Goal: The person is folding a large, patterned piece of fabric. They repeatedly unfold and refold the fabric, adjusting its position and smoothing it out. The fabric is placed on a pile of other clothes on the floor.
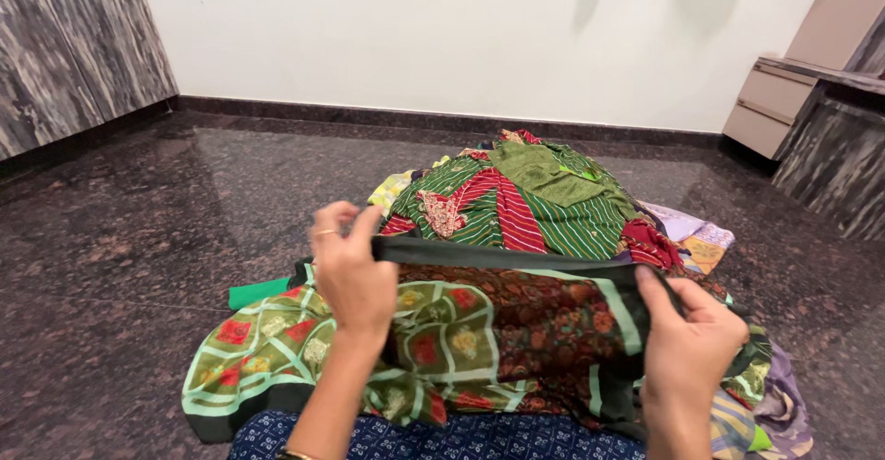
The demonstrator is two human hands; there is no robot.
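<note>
The person sits on a dark polished stone floor [138,266] and holds a printed cloth [461,331] with both hands. The left hand [352,271] is closed on the dark upper edge of this cloth, the fingers curled over the border and the thumb pressing it from the near side; a ring is visible on one finger. The right hand [690,345] is also closed on the same dark edge, further along, with the fingers pinching the fabric. Between the two hands the edge is stretched almost straight and lifted a little above the rest. The cloth has green squares with red and yellow flowers on its left part, a dark brown part with small red flowers in the middle, and a pale green stripe near the border. Its lower part lies spread over the floor and over the person's lap, which is covered by a blue patterned garment [461,437].

Just behind the held edge there is a pile of clothes [535,197], mostly green fabric with thin white stripes and red striped parts. The pile rests on the floor, well apart from the white wall [415,36].
</note>
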